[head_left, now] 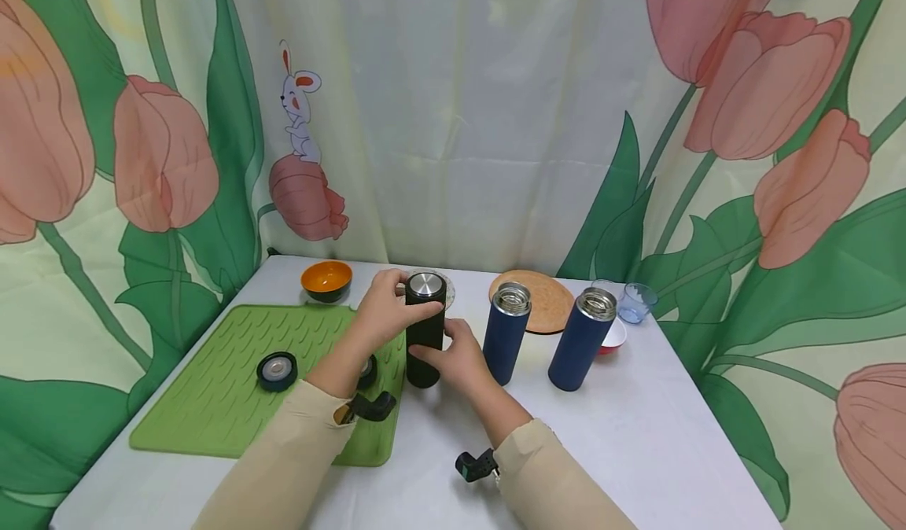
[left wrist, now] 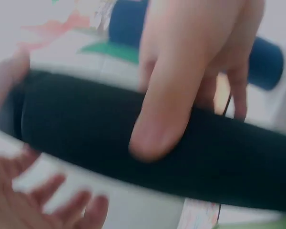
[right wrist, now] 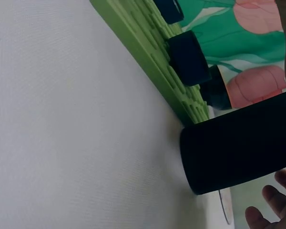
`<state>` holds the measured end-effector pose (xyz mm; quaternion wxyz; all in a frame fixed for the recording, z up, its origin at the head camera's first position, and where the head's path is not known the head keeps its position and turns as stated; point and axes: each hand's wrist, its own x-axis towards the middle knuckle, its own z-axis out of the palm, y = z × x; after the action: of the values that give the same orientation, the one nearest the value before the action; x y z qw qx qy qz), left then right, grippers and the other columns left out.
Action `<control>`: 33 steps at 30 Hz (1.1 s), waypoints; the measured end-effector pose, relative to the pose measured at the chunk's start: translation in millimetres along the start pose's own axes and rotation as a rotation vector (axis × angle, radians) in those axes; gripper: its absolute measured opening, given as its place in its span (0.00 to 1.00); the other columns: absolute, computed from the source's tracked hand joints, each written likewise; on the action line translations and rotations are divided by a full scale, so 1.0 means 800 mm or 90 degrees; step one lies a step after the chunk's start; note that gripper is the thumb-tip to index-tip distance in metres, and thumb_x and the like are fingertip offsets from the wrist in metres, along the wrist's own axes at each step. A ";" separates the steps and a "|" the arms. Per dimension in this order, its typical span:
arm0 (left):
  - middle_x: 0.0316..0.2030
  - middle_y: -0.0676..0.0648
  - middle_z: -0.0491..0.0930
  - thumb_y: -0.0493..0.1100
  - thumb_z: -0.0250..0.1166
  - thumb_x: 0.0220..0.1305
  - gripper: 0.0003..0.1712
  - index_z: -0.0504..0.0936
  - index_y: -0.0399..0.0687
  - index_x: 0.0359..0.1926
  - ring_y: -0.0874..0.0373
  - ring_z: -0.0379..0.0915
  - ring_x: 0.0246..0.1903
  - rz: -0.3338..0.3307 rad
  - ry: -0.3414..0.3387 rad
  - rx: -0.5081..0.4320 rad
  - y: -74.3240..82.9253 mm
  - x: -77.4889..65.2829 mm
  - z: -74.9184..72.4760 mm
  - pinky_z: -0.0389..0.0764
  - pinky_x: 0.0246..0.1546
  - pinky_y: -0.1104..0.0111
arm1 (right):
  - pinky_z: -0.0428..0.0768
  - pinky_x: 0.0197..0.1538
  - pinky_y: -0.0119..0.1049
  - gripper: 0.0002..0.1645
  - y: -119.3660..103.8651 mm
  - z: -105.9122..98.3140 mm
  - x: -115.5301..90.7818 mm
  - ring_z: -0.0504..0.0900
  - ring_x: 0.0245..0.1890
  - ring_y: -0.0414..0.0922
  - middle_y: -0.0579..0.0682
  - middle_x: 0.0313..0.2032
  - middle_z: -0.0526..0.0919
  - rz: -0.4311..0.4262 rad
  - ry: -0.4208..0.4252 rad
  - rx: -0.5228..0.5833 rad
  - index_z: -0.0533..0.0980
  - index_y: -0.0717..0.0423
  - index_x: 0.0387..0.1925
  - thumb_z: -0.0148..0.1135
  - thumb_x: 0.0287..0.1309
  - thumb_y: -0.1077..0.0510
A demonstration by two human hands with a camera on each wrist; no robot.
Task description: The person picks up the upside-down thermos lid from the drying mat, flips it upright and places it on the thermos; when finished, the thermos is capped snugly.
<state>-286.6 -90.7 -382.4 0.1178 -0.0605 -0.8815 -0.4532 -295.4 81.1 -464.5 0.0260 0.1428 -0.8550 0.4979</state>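
Note:
A black thermos bottle with a silver-topped lid stands upright on the white table, just beyond the right edge of the green mat. My left hand grips it at the lid, thumb across the front and fingers behind. Lower down, my right hand holds the body, its thumb lying along the black side in the left wrist view. Two dark round lids sit on the mat: one lid in plain sight, another lid partly behind my left forearm.
Two lidless blue thermos bottles, a nearer-left bottle and a right bottle, stand right of my hands. Behind are an orange-lined bowl, a round wooden board, a red-and-white bowl and a glass. A flowered curtain hangs beyond.

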 end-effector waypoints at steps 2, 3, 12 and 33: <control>0.70 0.41 0.69 0.59 0.79 0.59 0.36 0.78 0.47 0.60 0.39 0.73 0.68 0.016 -0.076 -0.065 -0.009 0.011 -0.012 0.80 0.62 0.44 | 0.75 0.70 0.57 0.29 -0.001 -0.001 0.001 0.79 0.64 0.52 0.54 0.60 0.80 -0.003 0.002 0.005 0.85 0.47 0.56 0.80 0.56 0.42; 0.71 0.42 0.70 0.57 0.79 0.60 0.35 0.79 0.49 0.63 0.40 0.72 0.70 0.026 -0.110 -0.083 -0.014 0.017 -0.018 0.78 0.64 0.42 | 0.75 0.70 0.56 0.28 -0.001 -0.001 0.001 0.79 0.64 0.52 0.54 0.60 0.80 -0.005 0.003 0.007 0.85 0.47 0.55 0.80 0.56 0.42; 0.74 0.43 0.71 0.50 0.73 0.66 0.37 0.74 0.50 0.73 0.40 0.66 0.74 0.086 -0.239 -0.125 -0.025 0.032 -0.038 0.69 0.72 0.37 | 0.74 0.71 0.57 0.30 -0.003 0.002 0.000 0.78 0.65 0.53 0.55 0.61 0.79 -0.013 -0.005 0.010 0.83 0.48 0.59 0.78 0.59 0.41; 0.73 0.45 0.70 0.53 0.75 0.64 0.33 0.79 0.51 0.68 0.41 0.66 0.73 0.088 -0.109 -0.097 -0.010 0.017 -0.022 0.74 0.68 0.40 | 0.77 0.70 0.56 0.36 -0.002 -0.005 0.003 0.80 0.64 0.53 0.54 0.62 0.80 0.017 -0.023 -0.032 0.80 0.50 0.61 0.80 0.57 0.39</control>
<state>-298.4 -110.0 -375.2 0.0681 -0.1685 -0.8453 -0.5025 -297.3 82.8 -460.6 0.0076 0.1399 -0.8694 0.4737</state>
